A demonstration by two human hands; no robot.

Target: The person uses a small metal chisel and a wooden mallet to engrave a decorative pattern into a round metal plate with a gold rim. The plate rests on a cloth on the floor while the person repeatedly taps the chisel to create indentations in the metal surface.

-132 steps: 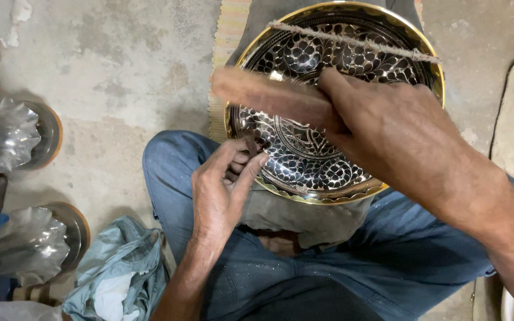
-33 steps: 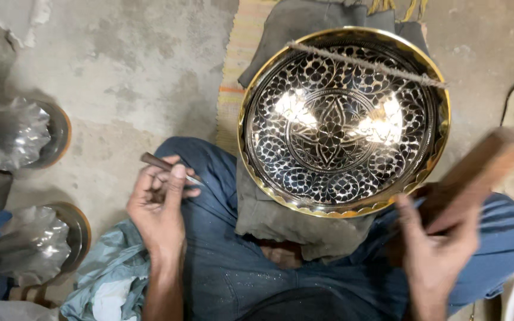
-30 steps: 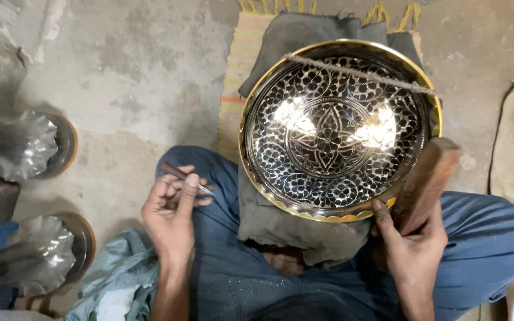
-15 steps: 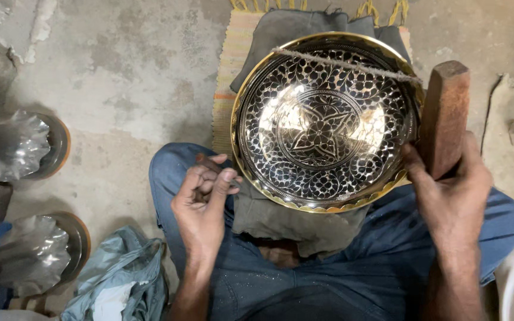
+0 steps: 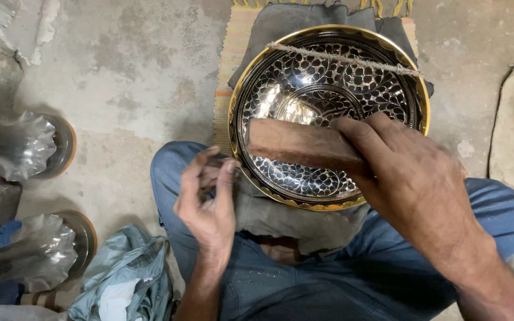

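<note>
Concrete floor (image 5: 132,71) — right hand (image 5: 411,178), wooden block (image 5: 301,145), perhaps gripped.

The bowl (image 5: 328,113) rests on a cloth (image 5: 304,220) across the person's lap. A wooden block (image 5: 301,144) lies over the bowl's near half; a cord (image 5: 343,57) spans its far rim. Left of the bowl, two wrapped dishes (image 5: 37,145) stand on the floor (image 5: 132,77), a crumpled bag (image 5: 126,279) nearer.
</note>
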